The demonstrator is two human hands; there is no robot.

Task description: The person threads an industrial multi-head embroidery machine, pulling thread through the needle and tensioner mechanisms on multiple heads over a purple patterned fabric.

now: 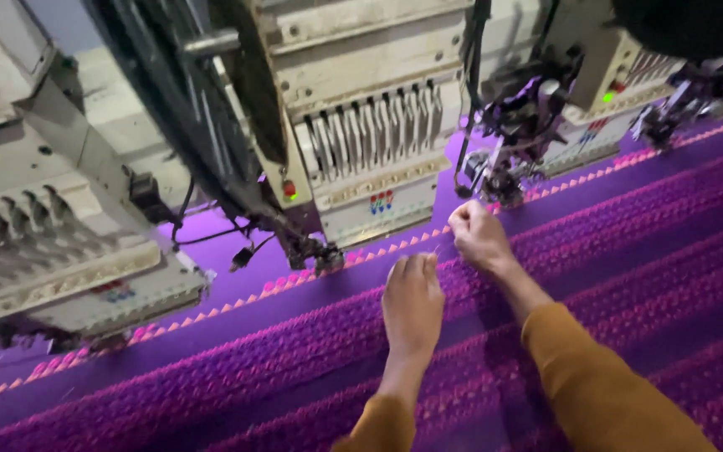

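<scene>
Left hand flat, fingers extended, resting on purple embroidered fabric mid-scene. Right hand curled closed just beyond, near needle head; pinched item too fine to identify. Cream embroidery machine top cut off.

Purple embroidered fabric, stretched flat under the machine heads, pink stitched rows and triangle border

Two bare hands, the left hand and the right hand, work over one sheet of purple embroidered fabric. Four embroidery machine heads stand in a row along it, two of them only partly in view. Two small green indicator lights show. Two mustard-yellow sleeves are visible.
</scene>
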